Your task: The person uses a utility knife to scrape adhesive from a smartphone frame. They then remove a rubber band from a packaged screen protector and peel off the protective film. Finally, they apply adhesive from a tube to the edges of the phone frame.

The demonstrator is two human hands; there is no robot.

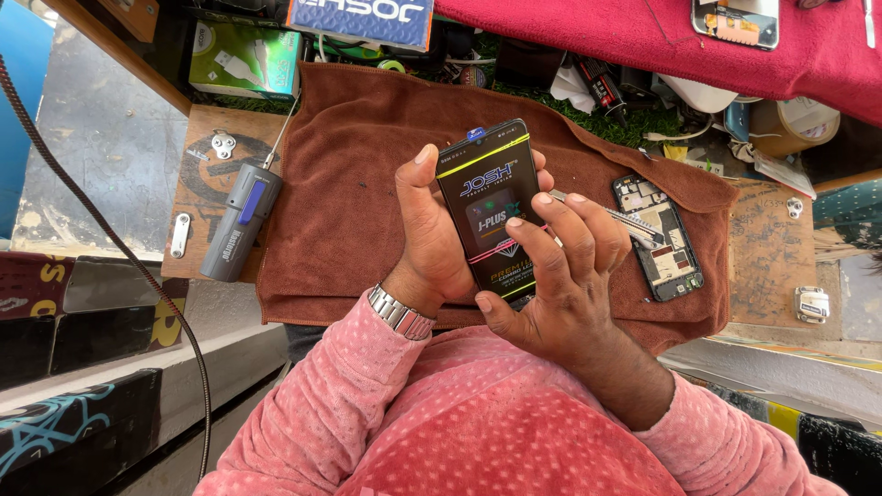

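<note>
My left hand (430, 241), with a metal watch at the wrist, grips a black phone (485, 197) along its left edge and holds it upright above a brown towel (358, 138). A printed black film with yellow and pink lines covers the phone's face. My right hand (562, 276) holds the phone's lower right corner, fingers curled over the face and thumb under the bottom edge. A thin metal tool (617, 220) sticks out to the right from behind the right fingers; whether it is held or lying on the towel I cannot tell.
An opened phone body (661, 241) with bare circuitry lies on the towel at right. A grey handheld tool (241, 220) rests on a wooden board at left. Behind are a green box (243, 60), a red cloth (643, 37) bearing another phone (735, 20), and clutter.
</note>
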